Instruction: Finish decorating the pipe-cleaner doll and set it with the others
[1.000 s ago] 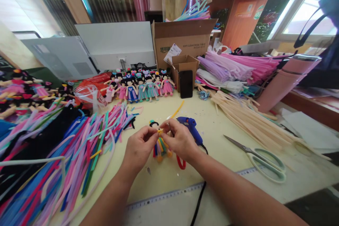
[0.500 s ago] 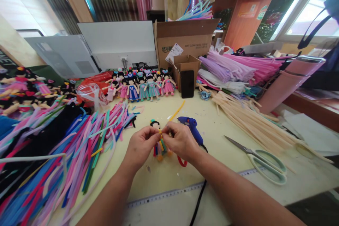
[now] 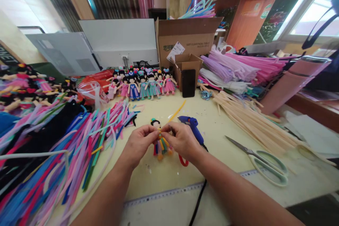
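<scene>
A small pipe-cleaner doll (image 3: 162, 147) with black hair and a striped, many-coloured skirt is between my hands, just over the table. My left hand (image 3: 140, 143) pinches it at the upper body from the left. From the right, my right hand (image 3: 181, 139) has thumb and fingers closed at the same spot, by a bit of yellow; the fingers hide the doll's chest and arms. A yellow pipe cleaner (image 3: 178, 110) lies behind my right hand. Close to its right rests a blue glue gun (image 3: 194, 129), and a red loop (image 3: 183, 160) shows under the wrist.
Scissors (image 3: 259, 159) lie at right on a measuring tape (image 3: 169, 191). Coloured pipe cleaners (image 3: 90, 141) cover the left side; beige ones (image 3: 254, 123) lie right. Finished dolls (image 3: 143, 84), a phone (image 3: 188, 83) and a cardboard box (image 3: 185, 35) stand behind. A pink flask (image 3: 293, 84) leans at right.
The view has shifted slightly. Both hands stay pinched at the doll's upper body, with a small shift of the fingers, and a little more of the skirt shows.
</scene>
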`<state>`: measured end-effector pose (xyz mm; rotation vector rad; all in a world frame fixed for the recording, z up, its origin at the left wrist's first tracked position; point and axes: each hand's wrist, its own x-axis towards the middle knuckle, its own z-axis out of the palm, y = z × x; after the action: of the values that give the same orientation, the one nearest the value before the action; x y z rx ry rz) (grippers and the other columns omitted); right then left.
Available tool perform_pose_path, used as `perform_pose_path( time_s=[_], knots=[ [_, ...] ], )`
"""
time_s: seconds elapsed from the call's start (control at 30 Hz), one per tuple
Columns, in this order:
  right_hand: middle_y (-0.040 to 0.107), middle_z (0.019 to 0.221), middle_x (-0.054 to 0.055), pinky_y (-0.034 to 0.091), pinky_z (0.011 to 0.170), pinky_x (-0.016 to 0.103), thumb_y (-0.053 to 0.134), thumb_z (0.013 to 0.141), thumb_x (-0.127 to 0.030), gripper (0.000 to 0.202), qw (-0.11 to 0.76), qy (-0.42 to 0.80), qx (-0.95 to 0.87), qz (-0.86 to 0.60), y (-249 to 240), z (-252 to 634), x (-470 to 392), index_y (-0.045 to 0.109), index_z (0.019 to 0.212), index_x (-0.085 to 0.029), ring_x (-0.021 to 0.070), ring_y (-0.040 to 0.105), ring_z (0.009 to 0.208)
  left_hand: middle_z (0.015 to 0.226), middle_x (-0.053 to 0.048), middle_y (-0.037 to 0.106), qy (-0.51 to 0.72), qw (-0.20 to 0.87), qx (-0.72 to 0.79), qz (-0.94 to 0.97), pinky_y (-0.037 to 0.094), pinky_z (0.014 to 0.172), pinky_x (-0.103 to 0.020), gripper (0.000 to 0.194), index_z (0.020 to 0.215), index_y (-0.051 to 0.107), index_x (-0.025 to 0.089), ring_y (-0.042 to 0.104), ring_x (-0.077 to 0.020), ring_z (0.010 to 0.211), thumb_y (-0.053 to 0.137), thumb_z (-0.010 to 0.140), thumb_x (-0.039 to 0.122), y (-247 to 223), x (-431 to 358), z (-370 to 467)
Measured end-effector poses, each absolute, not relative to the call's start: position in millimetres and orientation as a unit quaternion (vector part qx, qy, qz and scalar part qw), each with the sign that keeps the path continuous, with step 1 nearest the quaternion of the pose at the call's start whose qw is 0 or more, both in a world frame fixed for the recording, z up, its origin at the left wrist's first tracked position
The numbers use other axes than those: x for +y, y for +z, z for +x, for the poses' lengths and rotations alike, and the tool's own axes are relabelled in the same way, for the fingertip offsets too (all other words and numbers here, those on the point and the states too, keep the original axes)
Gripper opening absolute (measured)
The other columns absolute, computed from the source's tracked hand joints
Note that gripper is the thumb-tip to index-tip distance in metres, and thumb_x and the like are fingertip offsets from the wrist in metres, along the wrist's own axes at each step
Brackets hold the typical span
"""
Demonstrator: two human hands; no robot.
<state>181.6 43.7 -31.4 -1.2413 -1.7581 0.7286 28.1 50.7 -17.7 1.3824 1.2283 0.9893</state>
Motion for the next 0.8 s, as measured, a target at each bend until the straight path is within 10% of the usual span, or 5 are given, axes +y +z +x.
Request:
perform_pose_path(
  time_s=[0.8],
  knots=[
    [0.056,0.057,-0.004,0.032,0.044,0.019,0.06,0.075,-0.024,0.009,0.449,0.422,-0.617,-0.489,-32.9,183.4,48.4,0.058,0.069,-0.018,0.0075,0.045,0.048,0.058,0.002,0.058,0.413,0.522,0.474,0.576,0.046,0.047,-0.024,0.024,0.069,0.059,0.016,0.056,-0.0116,0.048,0.065,0.071,0.039,-24.0,50.5,32.3]
  ],
)
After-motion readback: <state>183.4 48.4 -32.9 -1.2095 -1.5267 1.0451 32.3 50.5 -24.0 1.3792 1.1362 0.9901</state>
